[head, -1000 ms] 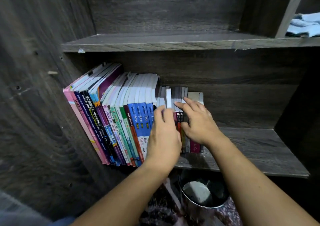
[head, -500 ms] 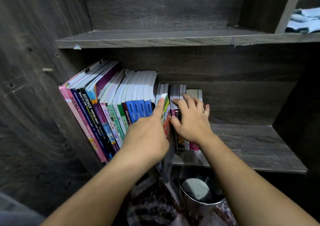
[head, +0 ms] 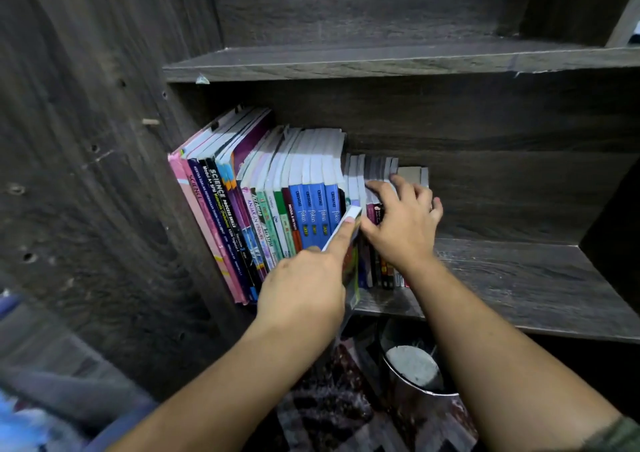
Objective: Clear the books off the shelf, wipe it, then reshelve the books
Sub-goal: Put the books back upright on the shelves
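A row of books stands on the dark wooden shelf, leaning against its left wall. My left hand grips a thin book with a green and yellow cover, tilted forward out of the row, my index finger lying along its top edge. My right hand rests on the small books at the right end of the row, fingers spread over their tops and thumb against their spines. The right half of the shelf is bare.
An upper shelf runs above the books. Below the shelf stands a metal bin with a grey lump inside, on a patterned rug. Blurred blue fabric lies at the lower left.
My left hand has pulled the thin book forward, tipping its top out of the row. My right hand stays on the small books. The view has shifted left.
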`<state>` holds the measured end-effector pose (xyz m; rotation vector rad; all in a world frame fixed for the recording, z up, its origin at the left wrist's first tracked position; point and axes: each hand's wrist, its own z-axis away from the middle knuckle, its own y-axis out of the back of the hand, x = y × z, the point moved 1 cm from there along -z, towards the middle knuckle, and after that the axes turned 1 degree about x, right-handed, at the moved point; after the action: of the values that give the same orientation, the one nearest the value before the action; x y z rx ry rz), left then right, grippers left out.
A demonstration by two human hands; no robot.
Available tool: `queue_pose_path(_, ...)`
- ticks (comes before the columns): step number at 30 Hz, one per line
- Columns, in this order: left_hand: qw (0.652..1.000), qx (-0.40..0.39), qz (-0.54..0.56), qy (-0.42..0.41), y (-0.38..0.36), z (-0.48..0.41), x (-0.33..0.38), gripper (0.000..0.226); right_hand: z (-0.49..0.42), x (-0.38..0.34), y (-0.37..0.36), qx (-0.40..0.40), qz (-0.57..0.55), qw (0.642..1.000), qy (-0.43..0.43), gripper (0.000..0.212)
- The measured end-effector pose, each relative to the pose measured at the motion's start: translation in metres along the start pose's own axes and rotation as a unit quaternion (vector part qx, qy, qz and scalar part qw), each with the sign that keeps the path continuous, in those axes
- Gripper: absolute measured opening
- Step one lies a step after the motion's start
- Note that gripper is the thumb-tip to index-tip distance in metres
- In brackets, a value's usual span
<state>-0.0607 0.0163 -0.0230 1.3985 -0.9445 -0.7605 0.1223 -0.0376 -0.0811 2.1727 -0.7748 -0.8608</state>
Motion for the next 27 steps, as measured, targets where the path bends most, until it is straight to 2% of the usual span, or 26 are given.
queue_pose_path(3,1.0,0.007,0.005,0.005,0.0,0.002,-0.002,0.086,0.0,0.005,0.001,0.026,-0.01,1.0,0.0,0.059)
queue_pose_path(12,0.999,-0.01,0.032,0.002,0.0,0.001,0.006,0.089,-0.003,0.014,0.0,0.017,-0.026,0.999,0.013,0.057)
queue_pose_path(15,0.999,-0.014,0.042,0.01,0.002,0.0,0.009,0.088,-0.003,0.011,0.0,0.035,-0.01,0.999,-0.02,0.058)
queue_pose_path(19,0.997,-0.018,0.074,0.024,0.007,0.001,0.013,0.082,-0.005,0.005,0.003,0.008,0.002,0.997,-0.076,0.074)
queue_pose_path(27,0.997,0.039,0.072,0.0,0.018,-0.012,0.029,0.087,-0.013,0.045,0.022,-0.006,-0.032,0.995,-0.095,0.064)
